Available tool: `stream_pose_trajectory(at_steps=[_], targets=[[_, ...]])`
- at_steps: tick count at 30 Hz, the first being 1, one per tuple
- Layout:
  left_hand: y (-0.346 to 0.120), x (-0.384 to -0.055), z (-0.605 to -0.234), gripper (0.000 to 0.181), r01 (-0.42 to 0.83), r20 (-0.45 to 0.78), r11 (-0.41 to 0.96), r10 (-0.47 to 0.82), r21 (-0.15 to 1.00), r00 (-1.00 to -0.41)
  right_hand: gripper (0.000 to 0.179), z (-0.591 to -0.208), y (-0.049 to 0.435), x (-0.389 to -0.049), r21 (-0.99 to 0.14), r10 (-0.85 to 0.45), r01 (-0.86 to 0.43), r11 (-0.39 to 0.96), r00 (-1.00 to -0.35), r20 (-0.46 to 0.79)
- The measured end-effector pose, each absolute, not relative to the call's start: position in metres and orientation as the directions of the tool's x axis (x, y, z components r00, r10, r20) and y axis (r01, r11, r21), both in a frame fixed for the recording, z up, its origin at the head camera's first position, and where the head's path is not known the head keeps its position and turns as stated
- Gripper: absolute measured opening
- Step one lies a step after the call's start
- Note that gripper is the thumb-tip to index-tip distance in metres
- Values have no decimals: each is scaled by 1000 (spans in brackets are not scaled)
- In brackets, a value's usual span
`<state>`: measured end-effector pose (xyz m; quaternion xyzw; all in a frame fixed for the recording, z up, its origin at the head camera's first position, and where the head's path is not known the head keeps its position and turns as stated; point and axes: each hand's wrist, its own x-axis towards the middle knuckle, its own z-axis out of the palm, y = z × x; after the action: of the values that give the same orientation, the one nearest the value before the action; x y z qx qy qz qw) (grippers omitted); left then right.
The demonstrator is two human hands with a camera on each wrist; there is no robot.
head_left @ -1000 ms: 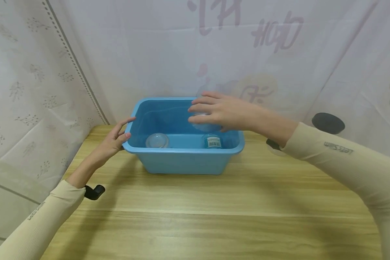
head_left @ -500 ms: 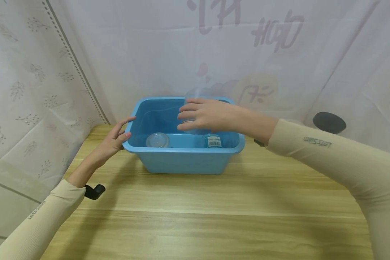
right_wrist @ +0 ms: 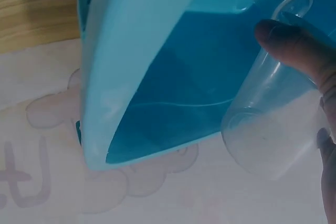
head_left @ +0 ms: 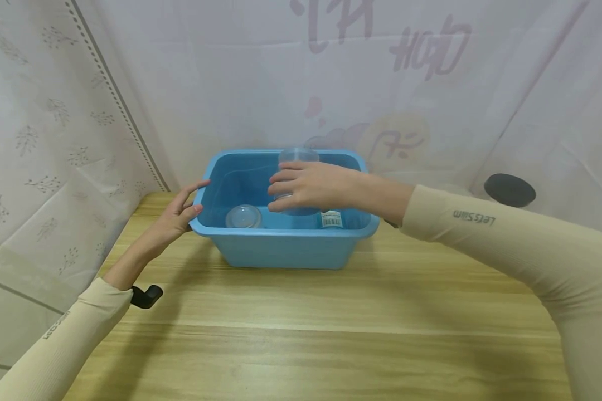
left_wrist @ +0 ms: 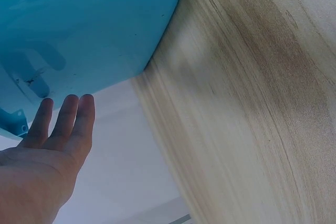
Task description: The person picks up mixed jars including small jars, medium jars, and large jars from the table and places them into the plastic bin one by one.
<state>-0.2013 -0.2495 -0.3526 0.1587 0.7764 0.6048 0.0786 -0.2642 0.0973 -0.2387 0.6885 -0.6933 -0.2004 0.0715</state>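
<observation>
My left hand (head_left: 176, 214) holds the left end of a blue plastic basin (head_left: 281, 245), thumb and forefinger over its rim. In the left wrist view, the other fingers (left_wrist: 68, 119) stretch along the basin's outer wall. Over the basin's middle my right hand (head_left: 313, 184) grips a clear plastic cup (head_left: 298, 156). The right wrist view shows the cup (right_wrist: 257, 124) tilted, thumb across its side near the rim. Inside the basin lie a round clear lidded container (head_left: 243, 216) at the left and a teal container with a barcode label (head_left: 331, 219) at the right, partly hidden.
The basin stands on a wood-grain table (head_left: 301, 323) near its back edge. A printed pale curtain (head_left: 241, 78) hangs right behind it. A dark round disc (head_left: 509, 190) sits at the right beyond the sleeve. A black strap piece (head_left: 147, 296) juts from the left wrist.
My right hand has moved left and slightly down with the clear cup, from the basin's right side to over its middle. The left hand and basin have stayed put.
</observation>
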Motion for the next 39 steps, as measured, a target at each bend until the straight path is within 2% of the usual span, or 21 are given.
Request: stream_pose_trajectory(at_steps=[4,8,12,15,18,21,29,39], targets=[[-250,-202,-354,54,161,83,201,350,966,-933,65,-241,97,-264,409,-981,-912,-39,-44,-191],[-251,-203,-355,53,165,90,191,350,968,-932,71,-241,97,-264,425,-977,-904,-45,-50,-208],[-251,-204,-354,53,167,92,190,349,967,-932,86,-240,98,-260,470,-962,-882,-47,-87,-260],[-250,-203,-353,54,167,92,191,350,967,-932,102,-238,98,-255,513,-942,-858,-28,-149,-301],[-250,-203,-354,54,168,93,194,347,966,-933,118,-235,99,-252,544,-930,-839,9,-206,-303],[-250,-203,-354,53,167,93,193,343,967,-935,131,-233,99,-251,528,-934,-848,50,-226,-276],[-250,-203,-356,53,171,95,195,348,966,-933,136,-226,100,-254,458,-924,-882,114,-263,-276],[-250,-203,-357,53,170,90,208,346,963,-934,132,-226,110,-256,417,-923,-893,171,-294,-250]])
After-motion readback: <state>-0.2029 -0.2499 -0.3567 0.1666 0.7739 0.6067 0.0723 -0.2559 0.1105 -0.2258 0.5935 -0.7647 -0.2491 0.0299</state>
